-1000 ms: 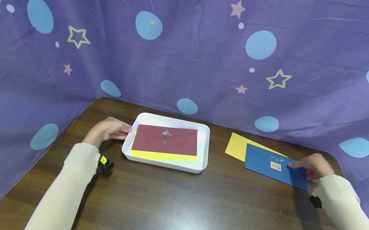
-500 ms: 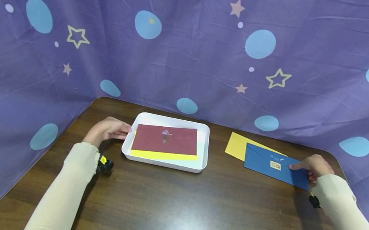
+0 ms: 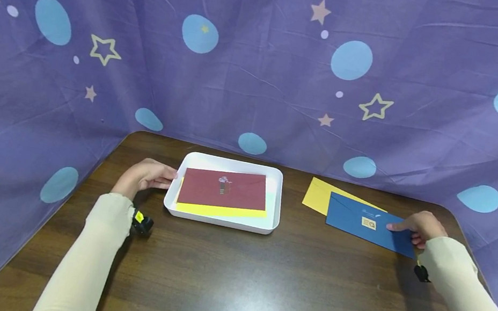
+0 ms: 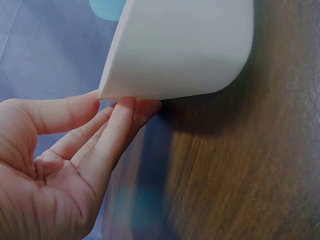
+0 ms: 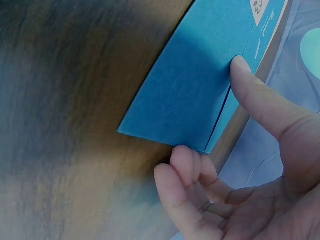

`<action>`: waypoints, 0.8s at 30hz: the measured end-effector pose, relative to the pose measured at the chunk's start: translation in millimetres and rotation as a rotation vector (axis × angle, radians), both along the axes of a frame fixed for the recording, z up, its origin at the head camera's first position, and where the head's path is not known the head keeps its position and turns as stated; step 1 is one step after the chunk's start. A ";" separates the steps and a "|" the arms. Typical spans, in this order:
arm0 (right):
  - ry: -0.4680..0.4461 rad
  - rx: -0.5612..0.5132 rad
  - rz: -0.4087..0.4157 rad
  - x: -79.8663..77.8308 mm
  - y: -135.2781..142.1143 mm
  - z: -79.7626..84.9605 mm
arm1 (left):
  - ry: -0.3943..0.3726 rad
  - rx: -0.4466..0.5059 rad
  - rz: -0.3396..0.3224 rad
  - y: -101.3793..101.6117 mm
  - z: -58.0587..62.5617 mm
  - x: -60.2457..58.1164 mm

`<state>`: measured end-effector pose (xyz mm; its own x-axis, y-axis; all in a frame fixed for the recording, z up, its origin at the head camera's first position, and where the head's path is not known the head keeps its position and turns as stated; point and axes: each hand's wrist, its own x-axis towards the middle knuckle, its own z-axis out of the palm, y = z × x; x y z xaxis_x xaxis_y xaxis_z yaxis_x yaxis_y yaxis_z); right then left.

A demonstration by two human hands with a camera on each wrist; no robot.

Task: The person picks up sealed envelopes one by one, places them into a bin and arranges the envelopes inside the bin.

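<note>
My left hand [image 3: 146, 177] holds the left end of a white tray [image 3: 271, 224], its thumb at the rim and its fingers against the side wall, as the left wrist view shows [image 4: 75, 145]. Inside the tray lies a dark red envelope [image 3: 248, 193] over a yellow one [image 3: 220, 211]. Far to the right, my right hand [image 3: 423, 229] pinches the right end of a blue envelope [image 3: 347, 214]. In the right wrist view the thumb [image 5: 255, 97] lies on its face, while curled fingers meet its short edge. Behind and partly beneath it is another yellow envelope [image 3: 317, 196].
Everything stands on a brown wooden table [image 3: 209, 280]. A purple curtain [image 3: 262, 70] with stars and blue ovals hangs along its back and sides. Brown tabletop lies between the tray and the two envelopes on the right.
The blue envelope has slid slightly left with my right hand, and the yellow one under it has shifted a little the same way. My left hand and the tray stay put.
</note>
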<state>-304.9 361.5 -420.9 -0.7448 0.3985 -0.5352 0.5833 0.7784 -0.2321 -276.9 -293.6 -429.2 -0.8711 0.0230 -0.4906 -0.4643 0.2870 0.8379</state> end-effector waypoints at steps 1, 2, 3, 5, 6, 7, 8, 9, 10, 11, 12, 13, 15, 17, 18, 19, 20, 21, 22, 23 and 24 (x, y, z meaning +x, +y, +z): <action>-0.004 -0.005 -0.003 -0.3 0.4 -0.7 | 0.002 0.001 -0.001 -0.3 0.0 0.1; -0.007 -0.010 -0.005 -0.6 1.0 -1.6 | 0.002 0.003 0.002 -0.4 0.4 0.4; -0.008 -0.014 -0.007 -0.5 1.4 -2.2 | 0.002 0.003 0.005 -0.4 0.6 0.8; -0.008 -0.027 -0.014 -0.3 2.6 -3.8 | 0.003 0.009 0.002 -0.8 1.0 1.2; -0.006 -0.032 -0.017 0.0 3.3 -4.5 | 0.003 0.010 0.003 -0.9 1.1 1.4; -0.005 -0.038 -0.021 0.5 3.7 -4.9 | 0.003 0.010 0.002 -1.1 1.0 1.4; -0.003 -0.044 -0.024 1.0 3.9 -5.3 | 0.002 0.010 0.005 -1.2 0.8 1.3; -0.002 -0.051 -0.026 1.5 3.9 -5.5 | 0.003 0.010 0.002 -1.2 0.5 1.1; -0.002 -0.058 -0.027 1.8 4.0 -5.8 | 0.004 0.011 0.001 -1.3 0.4 1.0; -0.003 -0.060 -0.026 2.2 3.6 -5.8 | 0.004 0.011 0.002 -1.1 0.2 0.8; -0.005 -0.061 -0.025 2.4 3.2 -5.9 | 0.004 0.012 0.004 -0.9 0.4 0.8; -0.008 -0.060 -0.024 2.4 2.6 -6.0 | 0.004 0.013 0.003 -0.9 0.4 0.7; -0.015 -0.054 -0.024 1.9 1.6 -6.7 | 0.004 0.016 0.002 -0.5 0.6 0.8; -0.017 -0.045 -0.025 1.4 0.3 -7.4 | 0.003 0.018 0.004 -0.3 0.4 0.9; -0.017 -0.043 -0.028 1.1 -0.3 -7.8 | 0.003 0.020 0.004 -0.2 0.5 1.1; -0.014 -0.044 -0.030 1.2 -1.0 -7.9 | 0.003 0.020 0.005 -0.1 0.1 1.0; -0.008 -0.043 -0.030 1.4 -1.6 -8.0 | 0.003 0.022 0.005 -0.2 0.0 1.1; -0.001 -0.042 -0.031 1.8 -2.2 -7.8 | 0.004 0.024 0.005 -0.3 -0.1 1.2; 0.005 -0.043 -0.033 2.1 -2.7 -7.8 | 0.005 0.025 0.005 -0.4 0.0 1.4; 0.013 -0.042 -0.033 2.4 -2.9 -7.6 | 0.007 0.027 0.003 -0.5 0.1 1.5; 0.019 -0.045 -0.032 2.7 -2.7 -7.4 | 0.007 0.028 0.003 -0.6 -0.3 1.4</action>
<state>-302.2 358.8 -428.4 -0.7422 0.3982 -0.5391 0.6027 0.7483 -0.2771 -275.5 -294.1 -429.5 -0.8743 0.0340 -0.4841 -0.4596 0.2625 0.8484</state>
